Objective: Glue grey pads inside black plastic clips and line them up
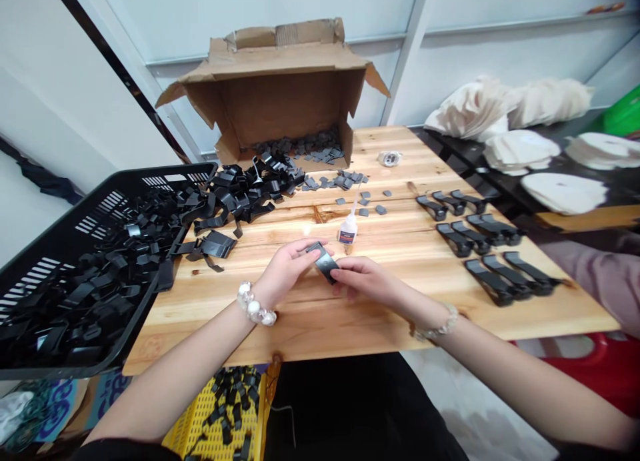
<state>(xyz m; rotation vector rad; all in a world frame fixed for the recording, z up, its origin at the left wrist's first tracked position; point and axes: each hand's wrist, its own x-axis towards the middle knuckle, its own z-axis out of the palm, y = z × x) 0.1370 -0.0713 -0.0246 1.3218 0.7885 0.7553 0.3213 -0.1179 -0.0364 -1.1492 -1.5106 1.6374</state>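
Both my hands meet over the middle of the wooden table (400, 314) on one black clip (324, 262). My left hand (286, 271) grips its upper end with curled fingers, and my right hand (367, 281) pinches its lower end. A small glue bottle (349, 228) with a white nozzle stands just behind the clip. A pile of black clips (240, 197) lies to the left. Small grey pads (350, 181) are scattered further back.
A black crate (75, 241) full of black clips sits at the left edge. An open cardboard box (280, 94) lying on its side holds grey pads at the back. Rows of black clips (480, 237) lie on the right. A yellow basket (220, 421) stands under the table.
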